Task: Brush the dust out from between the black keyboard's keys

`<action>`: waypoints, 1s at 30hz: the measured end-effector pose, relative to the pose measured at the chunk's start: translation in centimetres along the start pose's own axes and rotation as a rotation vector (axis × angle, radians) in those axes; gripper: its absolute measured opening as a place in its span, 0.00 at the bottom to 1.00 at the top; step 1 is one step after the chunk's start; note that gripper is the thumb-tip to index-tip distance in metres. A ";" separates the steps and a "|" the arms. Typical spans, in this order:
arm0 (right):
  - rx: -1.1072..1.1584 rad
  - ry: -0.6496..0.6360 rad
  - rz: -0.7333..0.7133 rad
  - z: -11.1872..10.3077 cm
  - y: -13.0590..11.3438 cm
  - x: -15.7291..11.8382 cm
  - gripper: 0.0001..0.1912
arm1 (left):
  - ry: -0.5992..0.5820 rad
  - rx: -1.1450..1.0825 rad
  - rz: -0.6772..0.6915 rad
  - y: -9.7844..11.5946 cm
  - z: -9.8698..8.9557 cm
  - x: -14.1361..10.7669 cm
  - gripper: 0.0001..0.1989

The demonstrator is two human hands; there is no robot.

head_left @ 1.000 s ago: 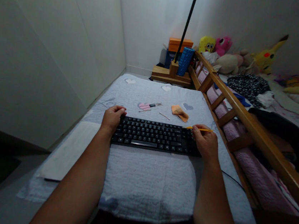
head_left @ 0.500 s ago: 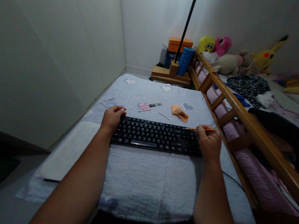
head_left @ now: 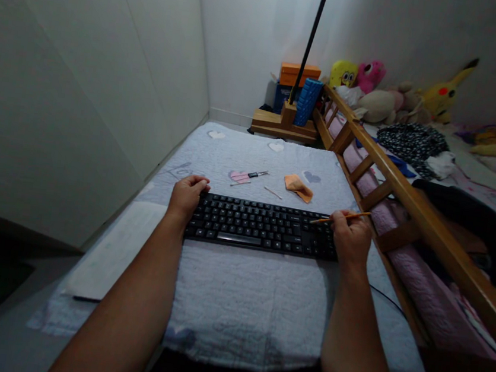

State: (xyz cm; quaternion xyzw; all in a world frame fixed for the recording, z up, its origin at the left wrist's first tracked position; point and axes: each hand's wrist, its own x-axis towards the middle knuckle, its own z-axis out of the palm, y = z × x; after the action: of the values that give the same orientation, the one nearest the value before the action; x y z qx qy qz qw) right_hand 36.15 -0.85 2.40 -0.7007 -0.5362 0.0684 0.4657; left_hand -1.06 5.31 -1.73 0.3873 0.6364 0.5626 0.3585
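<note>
A right hand point(head_left: 352, 237) pinches a slim yellow-orange stick point(head_left: 323, 220), apparently working over the long black plastic keyboard point(head_left: 243, 224) between both hands' fingers, calling for light, steady strokes next, while the left hand point(head_left: 185, 198) curls at its far corner, grip unclear.

My L hand point(head_left: 186, 198) is against the kbd point(head_left: 253, 223) at its 10 o'clock corner; my R hand point(head_left: 352, 238), at 3 o'clock, pinches a thin orange stick point(head_left: 323, 220), tip to 9 o'clock. From kbd ctr: swab point(head_left: 240, 183) at 11, 2nd swab point(head_left: 273, 192) at 12, orange cloth point(head_left: 297, 187) at 1.
</note>
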 end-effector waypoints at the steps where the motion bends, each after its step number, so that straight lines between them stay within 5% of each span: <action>1: 0.013 0.000 -0.010 0.1 0.0 0.0 0.17 | 0.000 -0.001 0.002 0.0 0.0 0.0 0.12; 8: -0.003 -0.107 0.006 0.6 0.3 0.0 0.19 | 0.005 -0.012 0.006 -0.5 0.0 0.4 0.12; 16: 0.012 -0.029 0.118 -0.1 0.3 0.1 0.13 | -0.001 -0.018 0.015 -0.6 -0.1 0.4 0.12; 25: 0.025 0.013 0.006 0.5 1.2 0.3 0.18 | 0.002 0.012 0.006 -0.2 -0.1 0.1 0.13; 30: -0.037 0.047 0.059 0.1 1.1 0.4 0.16 | 0.006 -0.004 0.002 -0.1 0.0 0.1 0.12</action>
State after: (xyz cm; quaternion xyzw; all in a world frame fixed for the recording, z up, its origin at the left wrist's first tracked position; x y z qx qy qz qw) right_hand 37.00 -0.44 1.66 -0.7260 -0.5055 0.0558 0.4630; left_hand -1.11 5.35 -1.85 0.3854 0.6358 0.5655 0.3569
